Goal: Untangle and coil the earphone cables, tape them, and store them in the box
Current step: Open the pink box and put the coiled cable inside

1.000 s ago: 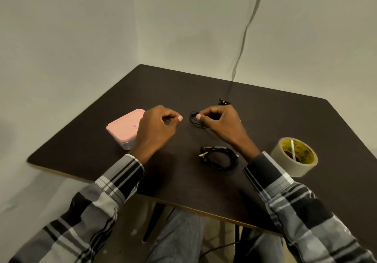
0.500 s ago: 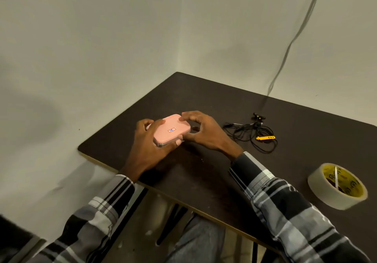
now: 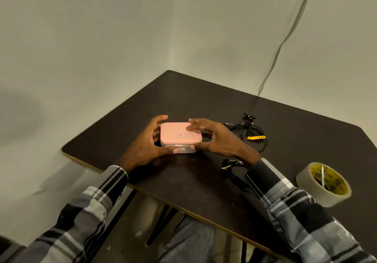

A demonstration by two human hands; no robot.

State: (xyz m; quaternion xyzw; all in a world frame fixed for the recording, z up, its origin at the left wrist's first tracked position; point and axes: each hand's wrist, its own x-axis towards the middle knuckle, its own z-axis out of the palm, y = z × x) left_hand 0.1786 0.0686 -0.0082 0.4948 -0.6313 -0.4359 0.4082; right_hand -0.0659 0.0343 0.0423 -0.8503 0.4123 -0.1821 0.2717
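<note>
Both my hands clasp pink-lidded box (image 3: 179, 135) on counter (image 3: 204, 181): left hand (image 3: 145, 143) curled round its left side, right hand (image 3: 216, 138) fingers on lid, thumb under front edge.

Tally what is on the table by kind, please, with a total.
Boxes with pink lid: 1, gripped by the left hand and right hand
Loose earphone tangle: 1
Coiled earphone bundle: 1, partly hidden by the right sleeve
Tape rolls: 1
Total: 4
</note>
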